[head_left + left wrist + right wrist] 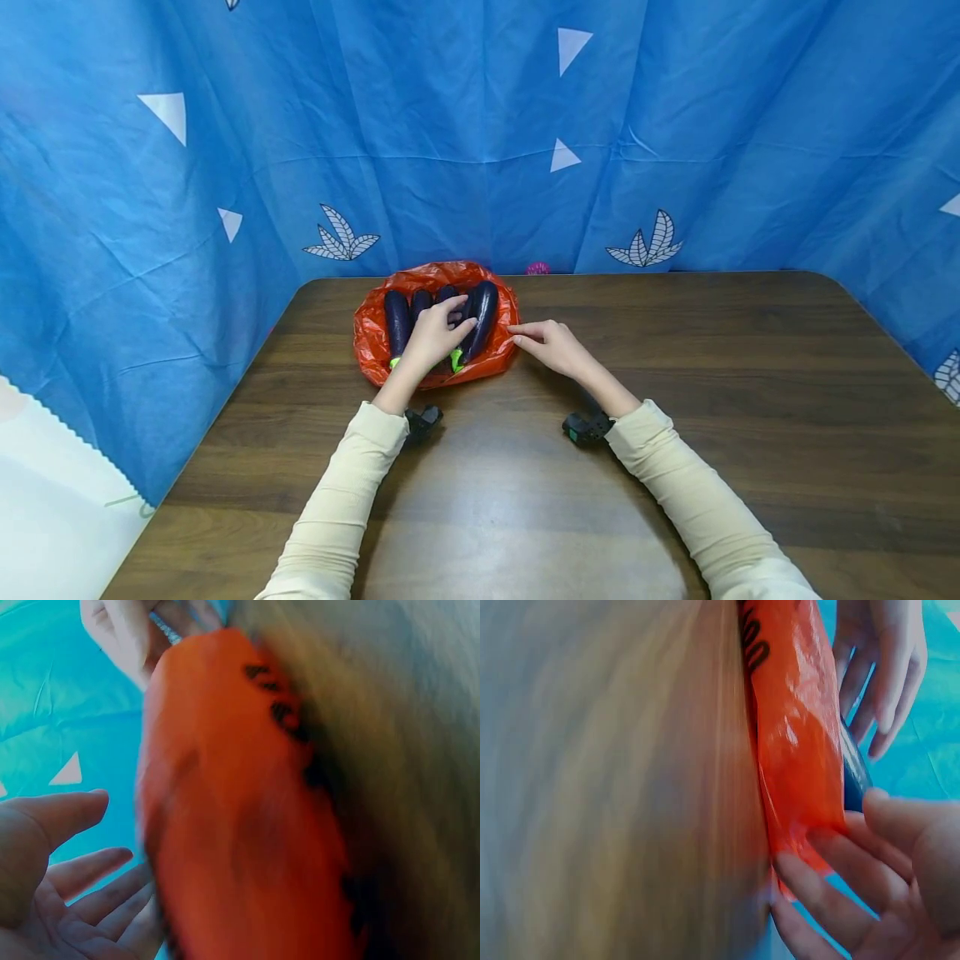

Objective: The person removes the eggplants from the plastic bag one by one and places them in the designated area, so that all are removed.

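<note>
A crumpled red plastic bag (366, 337) lies open at the back of the table, with several dark purple eggplants (397, 323) inside. Green stem ends point toward the near side. Over the bag hovers my left hand (437, 335), fingers spread above the rightmost eggplant (486, 307); in the left wrist view nothing shows between its thumb and fingers. At the bag's right edge is my right hand (555, 345), thumb apart from the fingers. From the right wrist view, its extended fingers (840, 859) appear to touch the red plastic, and a sliver of eggplant (855, 776) shows beyond.
The brown wooden table (750, 400) extends far to the right and toward the front. A blue curtain (465, 125) with white triangles and leaf prints hangs right behind the table. Dark camera mounts (587, 427) sit at both wrists, above the tabletop.
</note>
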{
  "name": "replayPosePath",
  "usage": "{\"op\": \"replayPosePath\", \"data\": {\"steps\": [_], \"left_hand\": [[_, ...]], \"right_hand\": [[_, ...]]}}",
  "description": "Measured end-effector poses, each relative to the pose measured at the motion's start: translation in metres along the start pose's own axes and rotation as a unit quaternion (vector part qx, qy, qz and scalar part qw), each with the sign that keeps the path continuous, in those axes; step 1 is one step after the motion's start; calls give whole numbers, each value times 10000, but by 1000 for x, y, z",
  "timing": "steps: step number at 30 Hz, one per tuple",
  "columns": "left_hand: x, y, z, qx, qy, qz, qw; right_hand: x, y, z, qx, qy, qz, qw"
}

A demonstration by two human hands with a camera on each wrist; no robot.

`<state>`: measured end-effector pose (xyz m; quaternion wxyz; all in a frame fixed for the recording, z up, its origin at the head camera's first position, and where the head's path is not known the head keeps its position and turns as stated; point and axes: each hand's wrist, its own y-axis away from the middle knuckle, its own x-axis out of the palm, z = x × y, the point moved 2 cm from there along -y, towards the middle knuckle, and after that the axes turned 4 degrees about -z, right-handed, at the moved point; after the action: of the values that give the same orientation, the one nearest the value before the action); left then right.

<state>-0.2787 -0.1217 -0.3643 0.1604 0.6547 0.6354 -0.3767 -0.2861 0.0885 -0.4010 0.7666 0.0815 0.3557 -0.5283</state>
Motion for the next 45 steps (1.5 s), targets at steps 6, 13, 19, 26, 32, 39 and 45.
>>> {"op": "replayPosePath", "data": {"steps": [6, 13, 19, 26, 32, 39, 45], "left_hand": [[13, -2, -2, -7, 73, 105, 9999], [19, -4, -5, 68, 26, 11, 10000], [25, -5, -8, -47, -397, -154, 9991], [31, -7, -15, -66, -1229, -310, 9919], [34, -9, -20, 123, -1944, -351, 9802], [33, -10, -19, -6, -1774, -341, 9836], [31, -9, -17, -214, -1248, -243, 9917]], "right_hand": [[4, -2, -3, 110, -182, -866, 9960], [7, -4, -7, 347, -375, -1336, 9897], [10, -3, -8, 719, -669, -1417, 9850], [13, -2, -7, 903, -907, -1449, 9811], [15, -4, -8, 972, -916, -1442, 9805], [15, -6, -11, 1057, -1002, -1368, 9798], [15, -5, -9, 1095, -1015, -1374, 9792]]}}
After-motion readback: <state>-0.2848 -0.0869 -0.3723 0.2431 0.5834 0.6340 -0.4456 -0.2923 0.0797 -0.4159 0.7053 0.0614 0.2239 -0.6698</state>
